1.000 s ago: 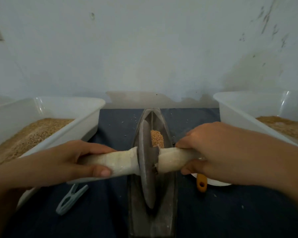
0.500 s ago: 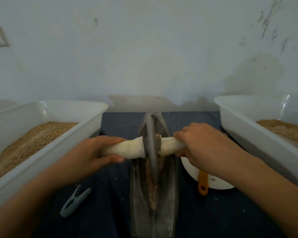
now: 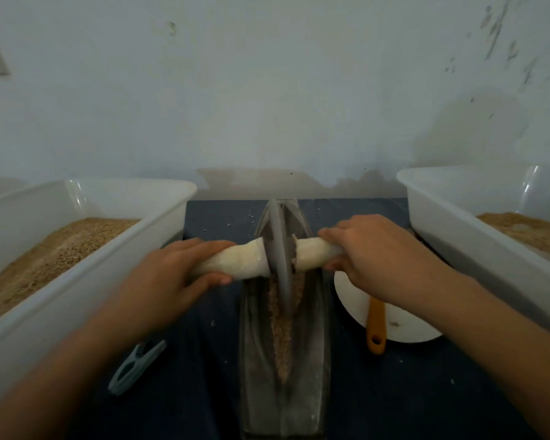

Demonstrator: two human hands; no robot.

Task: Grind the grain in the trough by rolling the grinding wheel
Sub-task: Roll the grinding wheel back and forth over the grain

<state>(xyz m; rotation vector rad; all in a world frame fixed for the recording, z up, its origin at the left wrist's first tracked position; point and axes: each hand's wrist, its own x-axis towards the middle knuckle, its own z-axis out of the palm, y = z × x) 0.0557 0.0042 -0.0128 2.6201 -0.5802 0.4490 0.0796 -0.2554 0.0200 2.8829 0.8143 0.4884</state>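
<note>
Both hands, left [image 3: 169, 274] and right [image 3: 372, 258], clamp the axle [image 3: 235, 263], wheel [image 3: 280, 268] at trough's [image 3: 315, 328] far end; mid-grind, next a firm roll over the near grain [image 3: 281, 341]

Both arms reach forward from the bottom corners, forearms bare and angled in toward the middle. Left hand [image 3: 169, 274] is knuckles-up, fingers curled over the top and thumb tucked underneath, gripping. Right hand [image 3: 372, 252] does the same on its side, wrist a bit higher. Right thumb's mostly hidden, probably wrapped under. Hands are level and well apart.
</note>
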